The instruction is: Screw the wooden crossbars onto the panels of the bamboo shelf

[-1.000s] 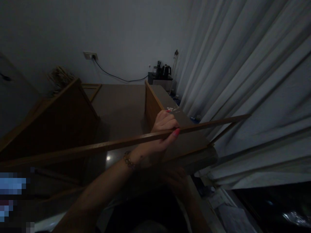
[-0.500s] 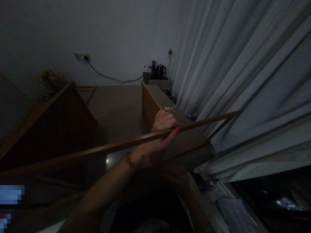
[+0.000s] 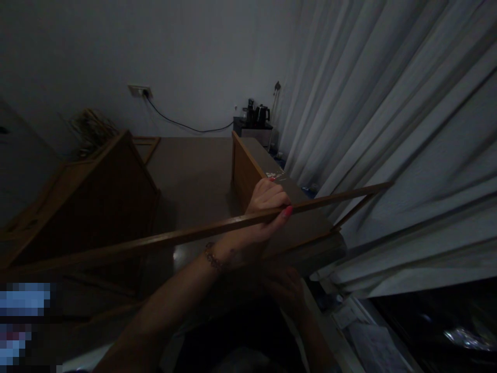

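Rising lengthwise rightward: wooden bar (image 3: 186, 234) | left fingers (image 3: 272, 197) clamped on it | right fingers (image 3: 280, 282): cannot tell

The rail (image 3: 194, 232) is brown, nails (image 3: 288, 211) on the left hand (image 3: 268, 199) red, the curtain (image 3: 368, 109) whitish.

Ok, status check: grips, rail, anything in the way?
Left grip closed on rail. Right grip lower, in shadow, hold unclear. Rail slants across view, right end overlapping curtain; contact unclear.
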Available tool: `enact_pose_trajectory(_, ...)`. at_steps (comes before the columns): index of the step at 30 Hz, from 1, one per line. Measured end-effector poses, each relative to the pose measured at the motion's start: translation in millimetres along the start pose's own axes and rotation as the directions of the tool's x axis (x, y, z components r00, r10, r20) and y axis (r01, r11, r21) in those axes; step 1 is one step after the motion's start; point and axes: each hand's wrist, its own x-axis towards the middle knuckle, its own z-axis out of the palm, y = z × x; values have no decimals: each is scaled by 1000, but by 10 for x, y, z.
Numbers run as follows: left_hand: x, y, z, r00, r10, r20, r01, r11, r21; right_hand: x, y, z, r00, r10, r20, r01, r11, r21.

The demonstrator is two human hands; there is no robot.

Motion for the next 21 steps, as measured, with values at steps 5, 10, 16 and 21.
enact_pose_trajectory(5,36,37,-24,1000,27,-17,-27,1000,-10,-75,28,23,1000,-23,12,24,999,-37)
enact_pose_trajectory(10,60,75,-48,1000,18,-3,-18,1000,-7,-90,27,45,999,-45,-4,45,999,-11)
enact_pose_trajectory(16,63,62,-39,997,80,-20,-80,997,-13,-40,-9,75,997,-18,-71,19,1000,24)
enact_pose_trajectory(21,67,58,-41,996,87,-21,-87,996,-7,-77,-8,104,998,-15,-60,15,1000,3)
